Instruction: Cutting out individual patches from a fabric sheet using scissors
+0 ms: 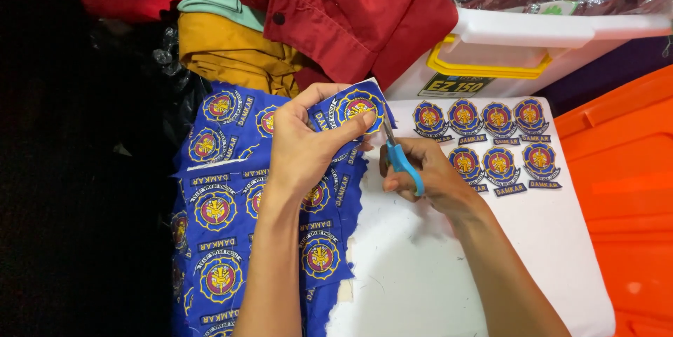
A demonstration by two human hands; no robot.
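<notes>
My left hand (305,148) pinches a blue embroidered patch (357,107) still joined to a long blue fabric sheet (224,239) printed with several round yellow-and-red emblems. My right hand (424,176) grips blue-handled scissors (396,151), whose blades point up at the right edge of that patch. The sheet hangs off the left side of a white board (420,267).
Several cut-out round patches with small label strips (498,144) lie in two rows on the white board. A white plastic bin with a yellow handle (505,53) stands behind. Red, yellow and green garments (336,8) are piled at the back; an orange lid (624,204) is at right.
</notes>
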